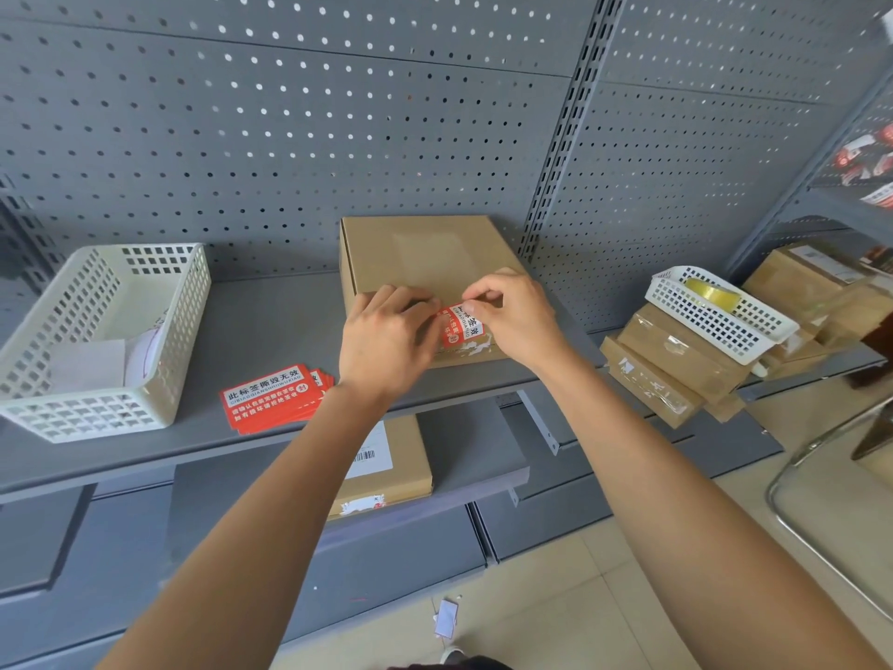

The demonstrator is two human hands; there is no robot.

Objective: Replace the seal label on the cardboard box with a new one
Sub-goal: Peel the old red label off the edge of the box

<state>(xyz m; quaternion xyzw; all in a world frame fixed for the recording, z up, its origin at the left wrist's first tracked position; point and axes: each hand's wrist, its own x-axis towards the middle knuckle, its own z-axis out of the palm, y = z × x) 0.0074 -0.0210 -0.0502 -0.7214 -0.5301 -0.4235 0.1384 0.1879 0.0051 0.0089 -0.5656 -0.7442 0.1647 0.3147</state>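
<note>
On the grey shelf (270, 321), a flat cardboard box (425, 263) lies against the pegboard back wall, with a red seal label (459, 326) at its near edge above white scraps of torn paper. Both hands sit on the box: the left hand (386, 336) presses down with fingers curled beside the label, while the right hand (512, 316) pinches the label's upper edge between thumb and forefinger. Nearby, a small stack of red labels (270, 398) lies beside a white basket (96, 340).
</note>
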